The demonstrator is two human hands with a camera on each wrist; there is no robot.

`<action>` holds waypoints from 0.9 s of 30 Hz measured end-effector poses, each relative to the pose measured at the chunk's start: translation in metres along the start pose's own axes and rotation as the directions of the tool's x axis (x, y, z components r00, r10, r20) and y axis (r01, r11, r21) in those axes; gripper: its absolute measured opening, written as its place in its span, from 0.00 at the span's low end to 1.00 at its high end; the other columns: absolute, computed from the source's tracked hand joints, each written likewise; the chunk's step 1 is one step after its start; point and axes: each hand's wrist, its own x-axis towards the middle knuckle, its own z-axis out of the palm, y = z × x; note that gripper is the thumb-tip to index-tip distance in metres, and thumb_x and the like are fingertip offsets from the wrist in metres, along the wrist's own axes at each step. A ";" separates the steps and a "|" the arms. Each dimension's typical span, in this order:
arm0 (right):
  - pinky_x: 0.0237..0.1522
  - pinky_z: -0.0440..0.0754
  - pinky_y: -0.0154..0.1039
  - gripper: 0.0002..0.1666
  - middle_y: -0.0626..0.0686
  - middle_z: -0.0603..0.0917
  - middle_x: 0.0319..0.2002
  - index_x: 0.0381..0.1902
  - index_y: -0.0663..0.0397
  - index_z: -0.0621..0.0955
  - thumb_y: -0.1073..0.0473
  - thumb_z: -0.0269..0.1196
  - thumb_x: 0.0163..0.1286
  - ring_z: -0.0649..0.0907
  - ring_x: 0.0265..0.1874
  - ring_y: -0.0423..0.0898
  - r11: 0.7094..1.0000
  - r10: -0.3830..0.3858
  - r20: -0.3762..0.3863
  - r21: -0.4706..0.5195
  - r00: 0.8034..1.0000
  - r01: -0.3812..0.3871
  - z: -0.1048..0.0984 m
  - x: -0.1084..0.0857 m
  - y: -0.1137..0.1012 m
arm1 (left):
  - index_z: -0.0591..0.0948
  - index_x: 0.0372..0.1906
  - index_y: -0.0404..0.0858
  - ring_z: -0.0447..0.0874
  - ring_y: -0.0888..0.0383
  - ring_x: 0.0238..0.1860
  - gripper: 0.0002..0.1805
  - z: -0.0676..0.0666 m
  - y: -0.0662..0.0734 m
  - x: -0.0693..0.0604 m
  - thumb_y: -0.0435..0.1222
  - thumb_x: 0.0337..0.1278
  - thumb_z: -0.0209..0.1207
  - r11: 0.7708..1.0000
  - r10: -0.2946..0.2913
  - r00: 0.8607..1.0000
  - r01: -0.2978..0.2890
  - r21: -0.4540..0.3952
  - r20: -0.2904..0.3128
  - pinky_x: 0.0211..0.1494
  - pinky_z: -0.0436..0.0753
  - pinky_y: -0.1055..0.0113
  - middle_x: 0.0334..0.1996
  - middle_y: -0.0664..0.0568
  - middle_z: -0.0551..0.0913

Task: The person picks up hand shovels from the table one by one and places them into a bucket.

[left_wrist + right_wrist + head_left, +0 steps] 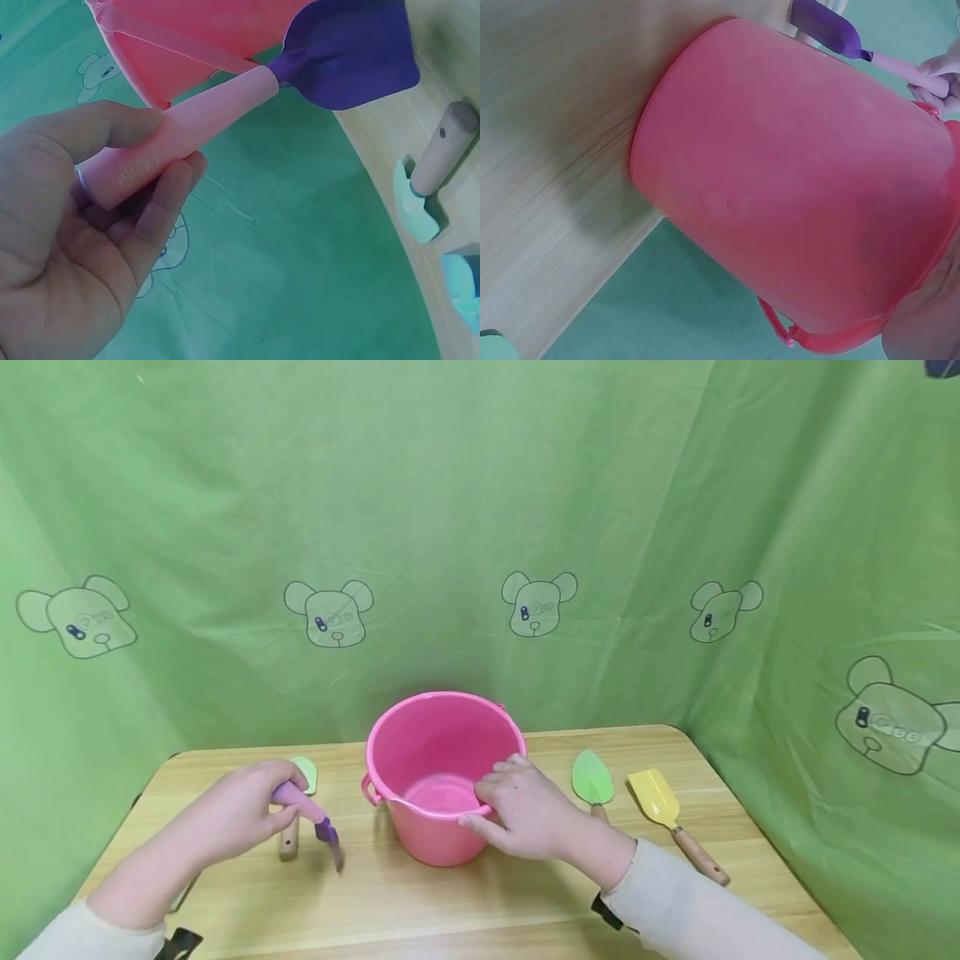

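Observation:
A pink bucket [442,839] stands upright on the wooden table [375,906], its inside bare. My right hand [525,810] grips its near right rim, fingers inside and thumb outside; in the right wrist view the bucket [780,172] fills the middle. Left of the bucket, my left hand [243,806] holds a small shovel by its pink handle [303,803], the purple blade [330,839] pointing down above the table. The left wrist view shows the thumb and fingers of my left hand [90,217] round that handle [202,124], beside the purple blade [352,56].
Behind my left hand lies a pale green tool with a wooden handle [288,842]. Right of the bucket are a green trowel [592,777] and a yellow shovel [655,797]. Green cloth [442,527] with bear drawings hangs behind and beside the table.

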 end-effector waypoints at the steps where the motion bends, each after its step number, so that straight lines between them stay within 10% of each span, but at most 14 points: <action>1: 0.43 0.67 0.39 0.25 0.36 0.66 0.20 0.21 0.39 0.69 0.34 0.49 0.75 0.66 0.27 0.38 1.000 -0.003 -0.004 -0.002 1.000 0.003 0.000 0.000 0.000 | 0.82 0.39 0.38 0.85 0.53 0.38 0.10 -0.001 0.001 0.001 0.30 0.50 0.70 1.000 0.002 1.000 -0.002 -0.007 0.010 0.46 0.82 0.50 0.32 0.64 0.84; 27: 0.42 0.67 0.39 0.25 0.36 0.66 0.21 0.22 0.39 0.69 0.34 0.50 0.75 0.66 0.27 0.39 1.000 -0.006 -0.013 0.001 1.000 0.006 0.000 0.000 0.001 | 0.83 0.42 0.38 0.84 0.57 0.39 0.10 -0.075 0.035 0.025 0.29 0.54 0.67 0.997 0.059 0.997 -0.061 0.044 0.040 0.46 0.82 0.52 0.30 0.71 0.85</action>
